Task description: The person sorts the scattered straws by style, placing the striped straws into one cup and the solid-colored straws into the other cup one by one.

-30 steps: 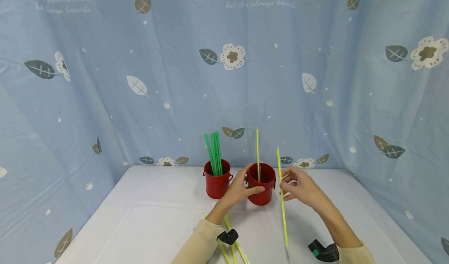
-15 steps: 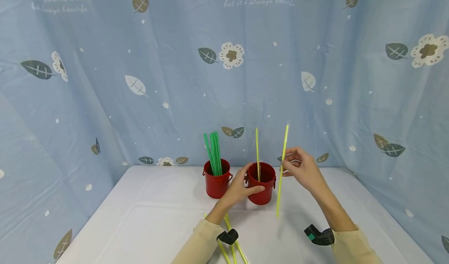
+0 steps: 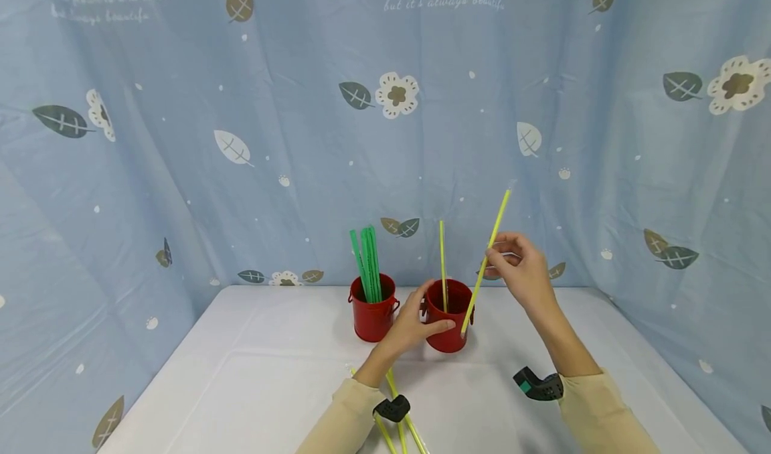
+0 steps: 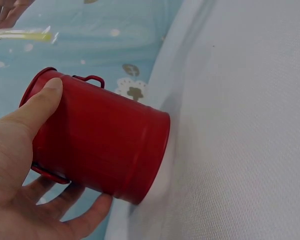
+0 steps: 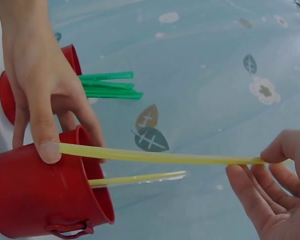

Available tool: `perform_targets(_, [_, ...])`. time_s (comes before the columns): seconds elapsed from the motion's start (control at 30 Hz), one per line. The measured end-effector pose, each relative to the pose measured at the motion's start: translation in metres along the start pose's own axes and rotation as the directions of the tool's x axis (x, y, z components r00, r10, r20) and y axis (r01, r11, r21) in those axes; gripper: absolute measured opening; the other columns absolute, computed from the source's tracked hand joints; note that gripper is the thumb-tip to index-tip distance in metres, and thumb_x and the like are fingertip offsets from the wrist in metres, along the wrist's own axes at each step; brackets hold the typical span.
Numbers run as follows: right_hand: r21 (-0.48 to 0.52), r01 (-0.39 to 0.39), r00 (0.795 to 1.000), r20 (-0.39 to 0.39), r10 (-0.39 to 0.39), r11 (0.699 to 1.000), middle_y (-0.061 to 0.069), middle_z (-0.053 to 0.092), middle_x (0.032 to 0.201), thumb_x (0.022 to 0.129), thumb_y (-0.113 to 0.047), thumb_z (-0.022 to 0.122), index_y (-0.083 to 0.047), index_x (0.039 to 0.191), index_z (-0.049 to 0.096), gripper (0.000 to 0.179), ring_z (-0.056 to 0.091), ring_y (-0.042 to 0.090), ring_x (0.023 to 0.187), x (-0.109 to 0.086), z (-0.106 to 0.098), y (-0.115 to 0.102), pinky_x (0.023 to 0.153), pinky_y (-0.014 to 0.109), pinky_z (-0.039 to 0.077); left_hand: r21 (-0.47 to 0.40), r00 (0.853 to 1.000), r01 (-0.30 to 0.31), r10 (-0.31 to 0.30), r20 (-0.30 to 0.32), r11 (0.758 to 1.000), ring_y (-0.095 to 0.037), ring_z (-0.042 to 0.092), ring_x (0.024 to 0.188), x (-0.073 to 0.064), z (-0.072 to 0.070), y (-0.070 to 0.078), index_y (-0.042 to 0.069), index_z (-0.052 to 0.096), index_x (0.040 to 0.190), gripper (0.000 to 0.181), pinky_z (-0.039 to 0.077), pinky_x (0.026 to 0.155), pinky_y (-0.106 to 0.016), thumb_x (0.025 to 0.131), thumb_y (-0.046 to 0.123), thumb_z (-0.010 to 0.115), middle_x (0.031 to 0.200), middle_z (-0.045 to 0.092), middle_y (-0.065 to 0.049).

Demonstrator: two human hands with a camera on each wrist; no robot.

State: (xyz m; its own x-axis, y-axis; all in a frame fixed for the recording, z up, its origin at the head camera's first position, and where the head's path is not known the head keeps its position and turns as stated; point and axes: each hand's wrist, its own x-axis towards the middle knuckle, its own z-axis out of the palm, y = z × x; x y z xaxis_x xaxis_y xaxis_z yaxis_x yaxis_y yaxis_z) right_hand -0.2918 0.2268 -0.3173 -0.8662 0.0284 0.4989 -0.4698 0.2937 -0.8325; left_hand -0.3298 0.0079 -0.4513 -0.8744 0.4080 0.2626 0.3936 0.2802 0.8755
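My left hand (image 3: 411, 325) holds the right-hand red bucket (image 3: 444, 341) by its side, thumb on the front and fingers around the back, as the left wrist view shows. One yellow straw (image 3: 442, 253) stands upright in that bucket. In my right hand (image 3: 523, 272) another yellow straw (image 3: 500, 217) in a clear wrapper is pinched between thumb and fingers. It slants, its top leaning right. Its lower end overlaps the bucket's front right side in the head view; in the right wrist view the straw (image 5: 155, 157) lies across the rim, outside or above the opening.
Left of the held bucket stands a second red bucket (image 3: 371, 321) with several green straws (image 3: 372, 266). Loose yellow straws (image 3: 413, 427) lie on the white table (image 3: 259, 373) near my left forearm, partly hidden. A patterned blue curtain (image 3: 289, 106) hangs behind.
My right hand has risen with the straw, whose top has swung from leaning left to leaning right. The straw's lower end has moved up and left to the bucket. My left hand stays put.
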Motion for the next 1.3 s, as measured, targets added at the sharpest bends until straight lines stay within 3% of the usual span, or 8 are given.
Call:
perform_targets(0.43, [0.072, 0.024, 0.987, -0.157, -0.012, 0.997, 0.005, 0.059, 0.1, 0.095, -0.008, 0.061, 0.005, 0.125, 0.052, 0.033, 0.068, 0.004, 0.079, 0.018, 0.006, -0.001, 0.071, 0.024, 0.059, 0.007, 1.0, 0.022, -0.022, 0.004, 1.0, -0.026, 0.043, 0.138, 0.0, 0.0, 0.001, 0.024, 0.023, 0.156, 0.092, 0.048, 0.105, -0.047, 0.084, 0.044, 0.076, 0.152, 0.037, -0.003])
perform_targets(0.57, [0.052, 0.046, 0.982, -0.188, -0.036, 0.998, 0.012, 0.06, 0.1, 0.094, -0.003, 0.061, 0.008, 0.123, 0.053, 0.031, 0.069, 0.006, 0.077, 0.022, 0.008, -0.004, 0.07, 0.024, 0.059, 0.006, 1.0, 0.022, -0.022, 0.001, 1.0, -0.025, 0.043, 0.138, 0.0, 0.0, 0.001, 0.025, 0.023, 0.156, 0.092, 0.048, 0.105, -0.046, 0.084, 0.043, 0.076, 0.152, 0.038, -0.002])
perform_targets(0.7, [0.004, 0.044, 0.987, -0.154, -0.042, 0.999, 0.023, 0.062, 0.104, 0.094, -0.004, 0.061, 0.008, 0.123, 0.055, 0.031, 0.068, 0.004, 0.076, 0.024, 0.01, 0.006, 0.069, 0.023, 0.059, 0.011, 1.0, 0.014, -0.014, -0.001, 1.0, -0.027, 0.043, 0.137, -0.001, 0.0, 0.001, 0.023, 0.023, 0.156, 0.09, 0.049, 0.103, -0.046, 0.085, 0.043, 0.075, 0.151, 0.039, -0.004])
perform_targets(0.87, [-0.078, 0.025, 0.994, -0.102, -0.032, 0.997, 0.023, 0.065, 0.106, 0.096, -0.012, 0.063, 0.003, 0.123, 0.056, 0.032, 0.068, 0.0, 0.076, 0.022, 0.017, 0.026, 0.068, 0.02, 0.059, 0.023, 1.0, 0.014, -0.014, -0.007, 1.0, -0.027, 0.045, 0.136, -0.001, 0.0, 0.001, 0.024, 0.023, 0.156, 0.09, 0.05, 0.102, -0.045, 0.085, 0.044, 0.075, 0.151, 0.039, -0.005])
perform_targets(1.13, [-0.146, 0.024, 0.999, -0.019, -0.027, 0.989, 0.024, 0.066, 0.103, 0.096, -0.011, 0.062, 0.003, 0.122, 0.059, 0.03, 0.072, 0.033, 0.085, 0.014, 0.038, 0.05, 0.069, 0.03, 0.061, 0.017, 1.0, 0.02, -0.02, -0.013, 1.0, -0.024, 0.046, 0.134, -0.001, 0.0, -0.001, 0.027, 0.024, 0.156, 0.09, 0.048, 0.104, -0.044, 0.084, 0.045, 0.075, 0.15, 0.039, -0.003])
perform_targets(1.3, [-0.172, -0.003, 1.0, 0.002, 0.003, 0.985, 0.023, 0.067, 0.103, 0.096, -0.009, 0.062, 0.001, 0.122, 0.059, 0.028, 0.072, 0.035, 0.087, 0.008, 0.046, 0.06, 0.069, 0.032, 0.061, 0.012, 1.0, 0.001, -0.001, -0.005, 1.0, -0.026, 0.045, 0.135, -0.001, 0.0, -0.002, 0.025, 0.023, 0.156, 0.09, 0.048, 0.105, -0.046, 0.085, 0.043, 0.075, 0.15, 0.039, -0.005])
